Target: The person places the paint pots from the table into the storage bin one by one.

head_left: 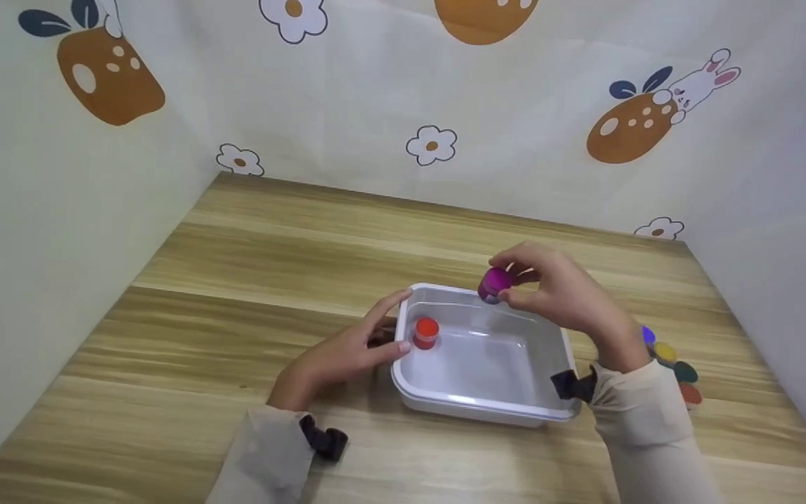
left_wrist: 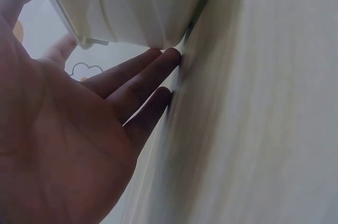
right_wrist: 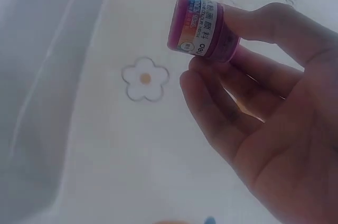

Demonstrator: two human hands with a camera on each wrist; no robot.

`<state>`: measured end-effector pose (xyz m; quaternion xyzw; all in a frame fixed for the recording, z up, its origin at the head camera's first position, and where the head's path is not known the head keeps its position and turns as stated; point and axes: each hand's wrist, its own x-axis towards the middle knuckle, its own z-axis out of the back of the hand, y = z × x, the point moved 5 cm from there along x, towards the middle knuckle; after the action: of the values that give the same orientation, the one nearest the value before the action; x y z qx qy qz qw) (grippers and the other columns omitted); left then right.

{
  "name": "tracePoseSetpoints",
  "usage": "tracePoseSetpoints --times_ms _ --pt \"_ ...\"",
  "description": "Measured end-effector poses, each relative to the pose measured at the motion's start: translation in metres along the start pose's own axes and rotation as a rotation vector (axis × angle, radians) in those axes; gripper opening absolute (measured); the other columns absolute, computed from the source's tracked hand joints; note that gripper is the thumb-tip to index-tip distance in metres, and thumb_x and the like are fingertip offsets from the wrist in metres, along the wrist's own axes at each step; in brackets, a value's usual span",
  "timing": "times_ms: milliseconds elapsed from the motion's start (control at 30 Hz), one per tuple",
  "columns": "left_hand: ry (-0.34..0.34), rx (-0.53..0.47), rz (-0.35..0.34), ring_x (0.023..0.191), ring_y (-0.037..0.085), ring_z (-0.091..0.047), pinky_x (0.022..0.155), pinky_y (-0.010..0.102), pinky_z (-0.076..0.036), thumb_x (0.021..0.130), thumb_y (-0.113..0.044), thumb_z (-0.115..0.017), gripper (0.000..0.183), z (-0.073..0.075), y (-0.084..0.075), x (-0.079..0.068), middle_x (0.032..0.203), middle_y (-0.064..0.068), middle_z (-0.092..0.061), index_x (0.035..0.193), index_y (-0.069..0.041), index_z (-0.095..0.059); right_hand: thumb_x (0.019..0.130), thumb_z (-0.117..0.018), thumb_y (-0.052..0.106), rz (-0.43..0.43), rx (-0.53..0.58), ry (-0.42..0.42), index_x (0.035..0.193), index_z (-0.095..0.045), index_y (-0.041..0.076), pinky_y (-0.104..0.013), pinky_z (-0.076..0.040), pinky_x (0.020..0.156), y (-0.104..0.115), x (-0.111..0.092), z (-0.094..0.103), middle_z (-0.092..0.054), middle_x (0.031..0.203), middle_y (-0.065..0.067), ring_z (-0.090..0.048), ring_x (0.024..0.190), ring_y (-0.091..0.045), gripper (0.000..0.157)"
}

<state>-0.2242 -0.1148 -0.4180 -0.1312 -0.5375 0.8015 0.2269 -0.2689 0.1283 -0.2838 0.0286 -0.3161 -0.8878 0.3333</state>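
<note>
In the head view, a white rectangular box (head_left: 487, 365) stands without a lid on a wood-grain table (head_left: 235, 294), and the person's left hand (head_left: 347, 353) rests against its left side, thumb and index finger spread apart along the rim. The right hand (head_left: 560, 294) pinches a purple jar (head_left: 494, 283) between thumb and fingers, slightly tilted and raised by the box's far rim; exactly how high it is above that rim is hard to tell. A red jar (head_left: 426, 333) stands inside the box near the left wall, close to the left thumb. Beyond the right wrist, partly hidden by it, a row of lids in blue (head_left: 648, 336), yellow (head_left: 665, 352), dark green (head_left: 685, 372) and orange-red (head_left: 690, 394) sits on the table to the right of the box. Behind everything rises a pale backdrop (head_left: 347, 105) printed with oranges, flowers and a rabbit. In the left wrist view, the left hand is spread with its fingers nearly straight, several fingertips reaching the lower part of the box's outer wall, just beside the tabletop. In the right wrist view, the purple jar is gripped near one end, the thumb on one side and fingertips on the other, with its printed label showing; a flower on the backdrop appears beside it.
</note>
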Motion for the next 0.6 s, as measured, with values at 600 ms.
tracePoseSetpoints --times_ms 600 --pt "-0.003 0.006 0.033 0.141 0.032 -0.039 0.112 0.057 -0.035 0.095 -0.048 -0.06 0.076 0.0 0.0 -0.001 0.157 0.01 -0.034 0.155 -0.048 -0.013 0.079 -0.076 -0.001 0.027 -0.177 0.219 0.108 -0.071 0.001 -0.039 -0.057 0.08 -0.003 0.014 -0.058 -0.068 0.096 -0.006 -0.063 0.088 -0.02 0.029"
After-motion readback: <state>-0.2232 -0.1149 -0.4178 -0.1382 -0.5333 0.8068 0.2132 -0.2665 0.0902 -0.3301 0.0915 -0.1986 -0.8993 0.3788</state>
